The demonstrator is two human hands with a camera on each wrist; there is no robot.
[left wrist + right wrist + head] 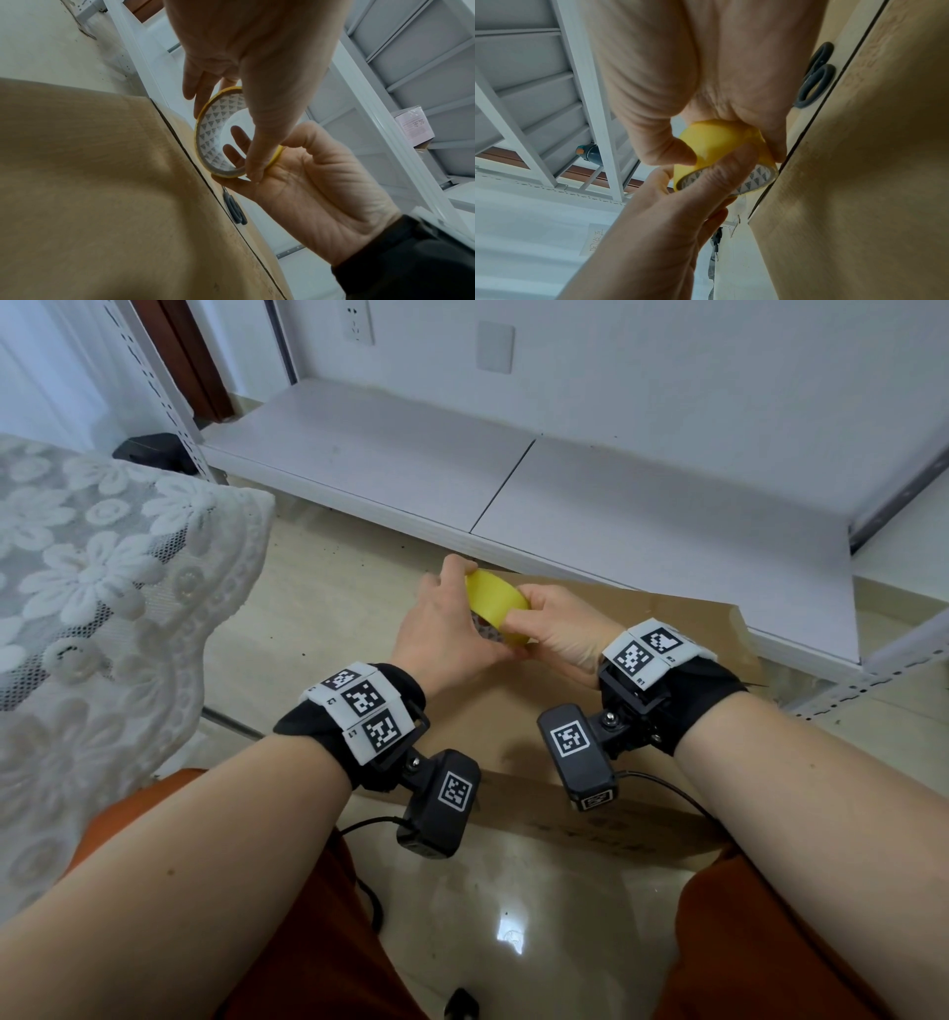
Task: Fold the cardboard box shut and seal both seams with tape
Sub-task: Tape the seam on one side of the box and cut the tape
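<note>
- both hands, left hand (445, 629) and right hand (560, 629), pinch the yellow tape roll (497, 604) above the cardboard box (518, 711)
- box on glossy tile floor (328, 608), beside white metal shelving (642, 505)
- scissors (816, 75) lie beyond the box

Tape roll (497, 603) betw. left hand (445, 629) & right hand (557, 629), above box (565, 690); scissors (814, 75) beside box, shelf (513, 474) behind.

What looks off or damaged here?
Nothing damaged or spilled. Both hands, left hand and right hand, hold the yellow tape roll above the cardboard box. Scissors lie on the floor beside it.
</note>
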